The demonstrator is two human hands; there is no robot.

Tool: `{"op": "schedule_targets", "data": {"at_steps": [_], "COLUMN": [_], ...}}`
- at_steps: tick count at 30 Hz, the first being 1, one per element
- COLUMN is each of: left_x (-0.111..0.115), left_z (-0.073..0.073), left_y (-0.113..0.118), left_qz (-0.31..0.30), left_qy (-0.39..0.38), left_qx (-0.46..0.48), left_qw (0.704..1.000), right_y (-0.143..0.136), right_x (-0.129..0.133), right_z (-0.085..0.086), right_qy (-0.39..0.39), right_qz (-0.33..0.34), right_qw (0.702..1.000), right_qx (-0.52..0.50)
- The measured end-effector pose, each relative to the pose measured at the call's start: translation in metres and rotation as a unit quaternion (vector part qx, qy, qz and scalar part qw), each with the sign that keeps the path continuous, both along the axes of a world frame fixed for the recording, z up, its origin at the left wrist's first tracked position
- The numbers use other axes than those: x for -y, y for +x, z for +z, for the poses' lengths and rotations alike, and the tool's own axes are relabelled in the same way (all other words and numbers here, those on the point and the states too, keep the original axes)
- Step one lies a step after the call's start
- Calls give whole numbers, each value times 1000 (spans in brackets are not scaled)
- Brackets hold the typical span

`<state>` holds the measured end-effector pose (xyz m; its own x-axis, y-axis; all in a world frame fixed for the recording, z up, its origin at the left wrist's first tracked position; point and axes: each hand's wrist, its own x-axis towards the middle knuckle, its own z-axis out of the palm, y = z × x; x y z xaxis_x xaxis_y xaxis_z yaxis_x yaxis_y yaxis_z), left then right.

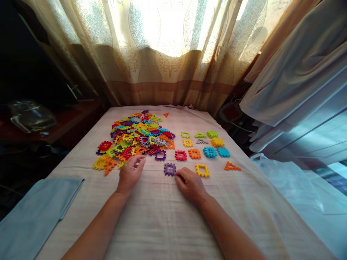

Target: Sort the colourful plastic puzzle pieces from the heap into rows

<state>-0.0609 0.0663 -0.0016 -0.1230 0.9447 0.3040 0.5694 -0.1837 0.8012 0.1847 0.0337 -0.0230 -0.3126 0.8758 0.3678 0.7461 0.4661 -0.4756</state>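
Note:
My left hand point(131, 171) hovers at the near edge of a heap of colourful plastic interlocking blocks point(141, 131). Its fingers are loosely bent, the thumb apart from them, and nothing shows between them. My right hand point(191, 184) is closed, its fingertips at the right edge of a purple square block point(170, 169) with a window pattern, which lies flat. Just beyond is a purple square frame point(160, 155). To the right of these lie a red block point(180, 155), an orange block point(194, 154) and a yellow square frame point(202, 170).
Further right sit blue blocks point(210, 152), yellow blocks point(217, 142), green pieces point(212, 134) and an orange triangle point(232, 166). A folded blue cloth point(40, 209) lies at the left on the sheet-covered table point(157, 224). Curtains point(159, 72) hang behind; a clear plastic bag point(287, 180) is at right.

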Motion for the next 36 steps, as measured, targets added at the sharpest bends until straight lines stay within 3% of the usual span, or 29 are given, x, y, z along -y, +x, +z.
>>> {"op": "schedule_targets", "data": {"at_steps": [3,6,9,22,28,31,36], "left_x": [-13,-19,-20,-17,-5,4,19], "left_z": [-3,-11,-17,-12,-5,-5,-4], "left_y": [-30,-42,-41,-42,-38,-23,12], "left_qz": [82,122,126,54,95,45,-76], "left_qy": [90,74,56,150,178,225,315], "left_qx": [-206,-332,-384,-340,-267,-240,-250], "left_qw": [971,932,913,927,942,943,913], "right_y": [2,3,2,2,2,1,-5], "right_x": [0,0,1,1,2,2,5], "right_z": [-4,-4,-4,-2,-3,-3,2], "right_qy": [8,11,11,15,14,-8,-121], "right_qz": [0,0,1,4,2,-10,-1], "right_qw": [1000,1000,1000,999,998,995,964], "right_qx": [-16,-19,-26,-39,-56,-103,-235]}}
